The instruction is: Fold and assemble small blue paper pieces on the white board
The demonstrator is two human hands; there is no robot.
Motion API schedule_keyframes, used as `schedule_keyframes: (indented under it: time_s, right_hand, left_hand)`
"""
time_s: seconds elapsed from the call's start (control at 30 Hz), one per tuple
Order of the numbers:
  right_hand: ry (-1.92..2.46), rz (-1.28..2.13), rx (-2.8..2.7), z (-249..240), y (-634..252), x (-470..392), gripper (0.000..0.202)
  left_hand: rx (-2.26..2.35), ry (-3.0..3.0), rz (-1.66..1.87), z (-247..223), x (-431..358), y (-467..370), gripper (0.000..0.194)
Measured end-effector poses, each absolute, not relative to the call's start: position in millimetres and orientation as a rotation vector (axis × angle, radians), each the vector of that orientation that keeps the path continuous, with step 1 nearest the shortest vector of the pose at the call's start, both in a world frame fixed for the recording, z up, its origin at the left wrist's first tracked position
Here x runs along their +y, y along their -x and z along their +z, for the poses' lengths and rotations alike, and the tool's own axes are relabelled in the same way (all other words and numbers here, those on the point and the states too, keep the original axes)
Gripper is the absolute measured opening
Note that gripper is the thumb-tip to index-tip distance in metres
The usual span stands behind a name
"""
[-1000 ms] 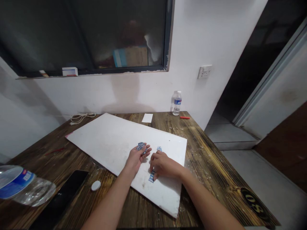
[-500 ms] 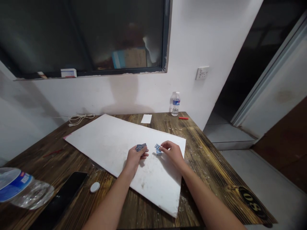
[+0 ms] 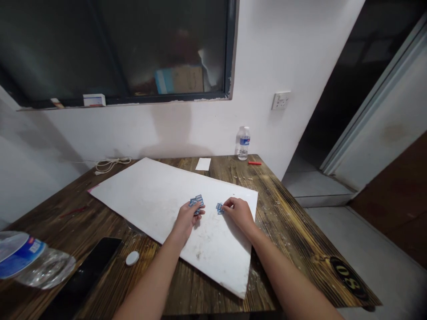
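Several small blue cards with pale markings [image 3: 196, 201] are fanned loosely in my left hand [image 3: 185, 221], its thumb pressed on top of them. To the right, my right hand [image 3: 239, 214] pinches the edge of another small blue card low over the white board [image 3: 150, 191]. Beneath its fingertips lies a little group of the same blue cards [image 3: 219, 209], partly overlapping. Their print is too small to read.
On the wooden table [image 3: 276, 231] are a large bottle [image 3: 40, 262], a black phone [image 3: 86, 271], a white cap [image 3: 132, 258], a white paper [image 3: 203, 164], a small bottle [image 3: 243, 144], a red pen-like stick [image 3: 255, 163] and a coiled cable [image 3: 111, 165].
My right hand has brought its card down onto the group on the board. The cards in my left hand have shifted and spread upward.
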State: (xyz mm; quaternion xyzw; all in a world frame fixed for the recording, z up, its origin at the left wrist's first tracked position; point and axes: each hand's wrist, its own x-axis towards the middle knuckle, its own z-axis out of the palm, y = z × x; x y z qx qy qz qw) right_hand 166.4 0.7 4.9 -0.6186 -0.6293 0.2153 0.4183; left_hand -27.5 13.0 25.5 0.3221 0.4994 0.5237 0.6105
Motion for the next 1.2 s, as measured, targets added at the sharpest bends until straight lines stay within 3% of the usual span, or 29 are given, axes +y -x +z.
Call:
schedule_keyframes:
  time_s: [0.2,0.4,0.73,1.0,1.2]
  right_hand:
    - [1.521,0.337,-1.61,7,-170,2,0.017]
    - [1.215,0.666,-1.572,10,-159,2,0.019]
    - [1.176,0.997,-1.328,-2,-151,6,0.022]
    - [1.385,0.733,-1.395,2,-173,12,0.015]
    - [1.551,0.379,-1.632,-1,-171,6,0.023]
  left_hand:
    - [1.16,-0.86,1.167,21,12,26,0.02]
    - [1.136,-1.039,1.046,20,7,20,0.027]
    - [1.062,-1.109,0.896,18,6,21,0.037]
    - [1.071,-0.863,0.987,24,8,22,0.016]
    - [1.113,-0.924,0.951,22,7,21,0.019]
